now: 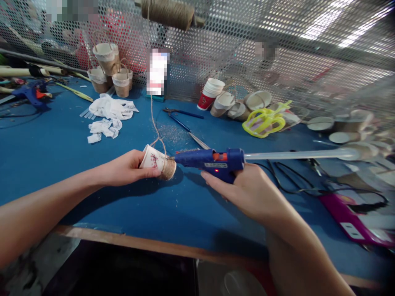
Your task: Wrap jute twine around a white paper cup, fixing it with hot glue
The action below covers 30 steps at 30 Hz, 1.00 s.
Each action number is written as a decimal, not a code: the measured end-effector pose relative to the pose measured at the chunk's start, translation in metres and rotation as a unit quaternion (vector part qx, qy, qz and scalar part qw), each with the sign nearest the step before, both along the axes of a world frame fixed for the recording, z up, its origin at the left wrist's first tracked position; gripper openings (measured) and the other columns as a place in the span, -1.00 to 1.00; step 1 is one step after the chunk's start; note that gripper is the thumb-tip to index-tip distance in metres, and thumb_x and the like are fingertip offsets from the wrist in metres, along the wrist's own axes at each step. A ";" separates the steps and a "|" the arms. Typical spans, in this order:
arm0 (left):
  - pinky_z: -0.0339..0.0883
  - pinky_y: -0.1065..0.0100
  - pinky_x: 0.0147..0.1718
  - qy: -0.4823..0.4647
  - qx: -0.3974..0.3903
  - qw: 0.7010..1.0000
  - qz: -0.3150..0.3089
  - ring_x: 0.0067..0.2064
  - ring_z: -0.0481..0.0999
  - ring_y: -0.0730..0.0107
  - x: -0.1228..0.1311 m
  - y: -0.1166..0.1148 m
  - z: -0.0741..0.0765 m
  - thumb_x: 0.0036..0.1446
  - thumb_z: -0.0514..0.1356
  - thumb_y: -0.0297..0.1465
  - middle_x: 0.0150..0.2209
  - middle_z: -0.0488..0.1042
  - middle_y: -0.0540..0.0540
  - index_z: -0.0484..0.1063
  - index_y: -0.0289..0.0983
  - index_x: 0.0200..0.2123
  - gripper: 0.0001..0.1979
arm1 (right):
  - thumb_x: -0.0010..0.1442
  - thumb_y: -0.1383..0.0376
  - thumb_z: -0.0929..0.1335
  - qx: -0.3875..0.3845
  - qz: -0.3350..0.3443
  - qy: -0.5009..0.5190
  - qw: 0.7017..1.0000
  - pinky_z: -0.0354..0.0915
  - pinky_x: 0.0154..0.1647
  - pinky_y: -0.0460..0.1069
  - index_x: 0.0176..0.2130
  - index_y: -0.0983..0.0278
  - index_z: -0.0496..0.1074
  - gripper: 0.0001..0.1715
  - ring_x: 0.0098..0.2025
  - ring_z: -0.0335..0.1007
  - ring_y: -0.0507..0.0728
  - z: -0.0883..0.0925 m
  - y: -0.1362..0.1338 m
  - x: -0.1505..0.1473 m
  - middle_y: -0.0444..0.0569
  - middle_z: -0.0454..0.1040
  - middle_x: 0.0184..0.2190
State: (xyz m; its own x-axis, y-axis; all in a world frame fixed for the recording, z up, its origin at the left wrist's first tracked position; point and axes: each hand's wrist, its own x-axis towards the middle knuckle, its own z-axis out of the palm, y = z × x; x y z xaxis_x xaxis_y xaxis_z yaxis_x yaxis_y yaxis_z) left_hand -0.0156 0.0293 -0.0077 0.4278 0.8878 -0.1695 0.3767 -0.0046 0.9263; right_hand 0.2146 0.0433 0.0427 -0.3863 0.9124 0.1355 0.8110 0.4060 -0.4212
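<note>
My left hand (135, 166) is closed around a white paper cup (150, 161) lying tilted above the blue table. Brown twine (168, 169) is wound round the cup's base end. From there a loose strand (152, 111) runs up to a twine spool (168, 13) hanging at the top. A blue hot glue gun (210, 159) is gripped in my right hand (243, 189), its nozzle at the wound twine; I cannot tell whether it touches. A red light glows on the gun, and a long clear glue stick (293, 154) sticks out of its back.
Blue-handled pliers (183, 113) and scissors (182, 123) lie beyond the cup. White lace strips (108, 107) are at left, near finished twine-wrapped cups (106, 57). Stacked paper cups (210, 93), yellow scissors (263, 122) and a purple box (354, 220) sit at right. Another glue gun (32, 93) lies far left.
</note>
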 end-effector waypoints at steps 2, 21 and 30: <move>0.20 0.44 -0.43 0.002 0.001 1.000 0.000 -0.43 0.32 0.47 0.000 -0.001 0.000 0.03 0.10 -0.30 -0.43 0.44 -0.06 0.42 -0.41 -0.30 -0.72 | -0.02 0.20 0.29 -0.003 0.000 0.000 1.000 0.09 -0.66 -0.11 -0.62 0.25 0.25 -0.76 -0.64 0.03 -0.04 0.000 0.000 0.000 -0.19 0.21 -0.71; 0.16 0.45 -0.47 0.001 0.006 1.000 -0.006 -0.46 0.29 0.48 0.001 -0.001 0.003 0.05 0.09 -0.28 -0.46 0.40 -0.04 0.42 -0.41 -0.31 -0.71 | -0.04 0.19 0.28 0.005 0.008 0.005 1.000 -0.07 -0.74 -0.11 -0.72 0.22 0.08 -0.63 -0.72 -0.13 -0.07 0.002 -0.002 0.001 -0.25 -0.02 -0.81; 0.07 0.48 -0.57 0.003 0.027 1.000 -0.006 -0.54 0.20 0.55 0.000 0.000 0.004 0.06 0.09 -0.30 -0.56 0.32 0.02 0.43 -0.39 -0.38 -0.75 | -0.02 0.20 0.27 0.006 0.036 0.007 0.999 -0.05 -0.72 -0.10 -0.71 0.22 0.11 -0.65 -0.71 -0.09 -0.06 0.001 -0.003 0.002 -0.23 0.01 -0.80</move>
